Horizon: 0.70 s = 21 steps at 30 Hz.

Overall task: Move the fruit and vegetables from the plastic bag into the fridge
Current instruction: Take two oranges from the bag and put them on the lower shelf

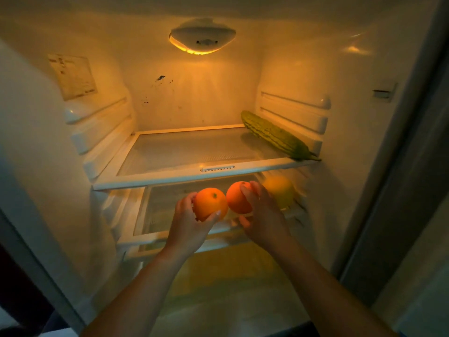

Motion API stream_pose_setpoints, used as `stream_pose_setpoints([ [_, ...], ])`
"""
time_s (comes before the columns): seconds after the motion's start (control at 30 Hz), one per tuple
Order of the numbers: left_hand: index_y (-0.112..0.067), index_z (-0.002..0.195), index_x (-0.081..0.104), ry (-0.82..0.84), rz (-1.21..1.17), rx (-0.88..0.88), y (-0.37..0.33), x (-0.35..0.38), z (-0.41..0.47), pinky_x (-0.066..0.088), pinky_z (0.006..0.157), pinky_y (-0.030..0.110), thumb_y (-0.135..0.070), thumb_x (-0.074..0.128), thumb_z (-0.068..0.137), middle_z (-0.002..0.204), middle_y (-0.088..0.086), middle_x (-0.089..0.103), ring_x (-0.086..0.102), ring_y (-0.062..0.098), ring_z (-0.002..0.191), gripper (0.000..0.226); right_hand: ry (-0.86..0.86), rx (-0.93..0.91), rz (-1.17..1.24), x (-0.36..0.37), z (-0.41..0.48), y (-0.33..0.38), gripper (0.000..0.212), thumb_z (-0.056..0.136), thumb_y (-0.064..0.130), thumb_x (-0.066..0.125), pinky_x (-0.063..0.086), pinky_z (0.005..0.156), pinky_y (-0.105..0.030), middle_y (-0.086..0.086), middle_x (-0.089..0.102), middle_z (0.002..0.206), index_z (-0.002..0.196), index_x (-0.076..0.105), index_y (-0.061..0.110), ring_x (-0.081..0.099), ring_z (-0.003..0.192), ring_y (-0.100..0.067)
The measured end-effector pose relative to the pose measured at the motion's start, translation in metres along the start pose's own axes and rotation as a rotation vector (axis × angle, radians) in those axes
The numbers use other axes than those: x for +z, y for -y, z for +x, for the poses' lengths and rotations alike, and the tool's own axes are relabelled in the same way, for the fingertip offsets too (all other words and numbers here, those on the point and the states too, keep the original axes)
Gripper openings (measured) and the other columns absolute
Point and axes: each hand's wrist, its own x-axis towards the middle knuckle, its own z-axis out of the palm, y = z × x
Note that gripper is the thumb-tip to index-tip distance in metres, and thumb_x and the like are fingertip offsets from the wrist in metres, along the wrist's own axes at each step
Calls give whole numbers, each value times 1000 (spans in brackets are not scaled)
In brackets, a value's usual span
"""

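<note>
While the fridge [340,69] stood open, I logged at frame centre — left hand [189,224] grasping one orange [210,203], right hand [263,215] grasping another orange [237,198].

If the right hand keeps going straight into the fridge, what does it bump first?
Probably the yellowish fruit on the lower shelf, just beyond and right of the right hand, which holds an orange. The fruit is blurry and depth is hard to judge, so the hand might slip past on its left.
</note>
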Motion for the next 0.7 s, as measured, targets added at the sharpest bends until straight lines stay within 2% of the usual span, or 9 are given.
stream_pose_setpoints([
  [0.1, -21, 125, 43, 14, 11, -3, 2, -1, 2, 50, 91, 45, -36, 77, 71, 120, -4, 39, 53, 22, 110, 65, -18, -8, -5, -2, 4, 0, 61, 68, 16, 74, 43, 93, -41, -16, 49, 129, 124, 51, 10, 51, 113, -37],
  [0.33, -30, 123, 43, 26, -20, -22, 9, -4, 4, 51, 91, 43, -45, 75, 69, 128, -2, 43, 50, 18, 113, 65, -14, -9, 13, 6, 17, 3, 58, 75, 6, 67, 37, 100, -37, -13, 43, 137, 130, 47, 11, 44, 122, -31],
  [0.5, -28, 126, 41, 31, -33, -29, 10, -7, 3, 47, 80, 26, -41, 74, 73, 132, 0, 43, 50, 17, 114, 65, -55, 24, 28, 11, 21, 4, 65, 75, 8, 70, 38, 100, -36, -13, 42, 139, 134, 43, 11, 44, 124, -31],
  [0.63, -29, 126, 40, 57, -66, -18, 5, -10, -3, 41, 71, 13, -37, 74, 73, 132, -2, 43, 49, 12, 110, 64, -93, -47, 96, 8, 5, 0, 75, 68, 6, 77, 40, 100, -39, -15, 47, 136, 133, 40, 16, 48, 122, -33],
  [0.7, -27, 127, 41, 70, -87, -8, 0, -12, -7, 40, 68, 9, -33, 74, 74, 130, -2, 44, 49, 9, 106, 63, -87, -38, 141, 1, -7, -1, 73, 69, 10, 78, 40, 97, -35, -13, 50, 133, 133, 43, 16, 50, 120, -30],
])
